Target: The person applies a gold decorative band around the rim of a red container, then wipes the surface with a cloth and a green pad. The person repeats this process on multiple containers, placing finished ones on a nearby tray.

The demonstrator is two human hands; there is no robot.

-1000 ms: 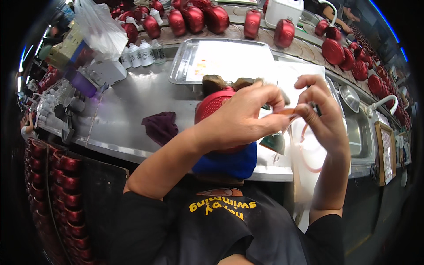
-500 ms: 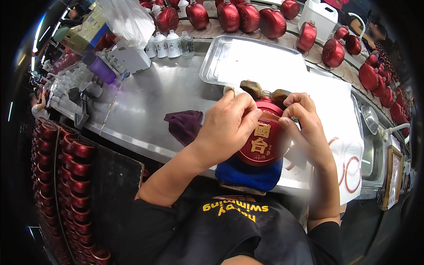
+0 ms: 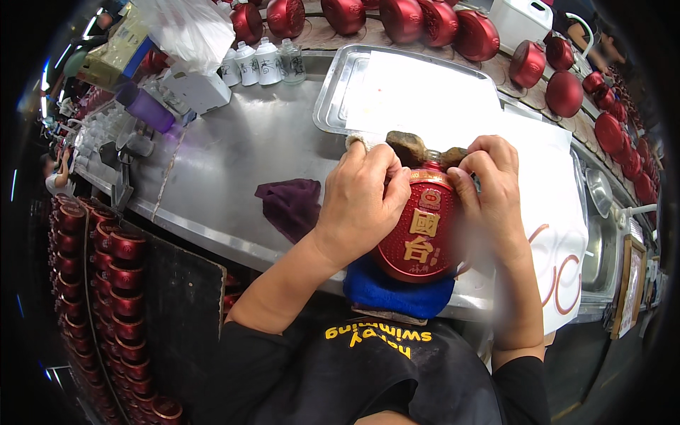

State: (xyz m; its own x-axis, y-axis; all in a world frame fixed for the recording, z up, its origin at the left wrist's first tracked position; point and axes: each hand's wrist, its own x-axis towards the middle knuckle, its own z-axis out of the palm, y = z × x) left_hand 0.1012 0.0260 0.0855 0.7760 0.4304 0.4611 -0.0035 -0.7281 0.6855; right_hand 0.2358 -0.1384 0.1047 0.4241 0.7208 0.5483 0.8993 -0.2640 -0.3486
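Observation:
A round, flat red bottle (image 3: pixel 402 244) with raised gold characters leans back on a blue cloth pad (image 3: pixel 397 292) at the counter's front edge. Its neck lies between two dark, worn rests (image 3: pixel 406 147). Across the bottle's shoulder runs a narrow reddish-gold strip (image 3: pixel 429 176). My left hand (image 3: pixel 363 195) pinches by the strip's left end, thumb and forefinger together, with a bit of whitish cloth at its far side. On the other side my right hand (image 3: pixel 491 185) is closed in a pinch near the strip's right end; its fingertips partly hide what they hold.
A dark purple cloth (image 3: pixel 290 205) lies left of my left hand. Beyond stands a metal tray (image 3: pixel 331 106) with white paper. Curved reddish strips (image 3: pixel 567 285) rest on paper at right, before a sink (image 3: pixel 602 255). Red bottles (image 3: pixel 474 35) line the far side; small labelled bottles (image 3: pixel 267 62) stand far left.
The strip, earlier stretched in front of the bottle's top, now lies along its shoulder. The bottle's upper front shows more, and my right hand has shifted slightly right and away.

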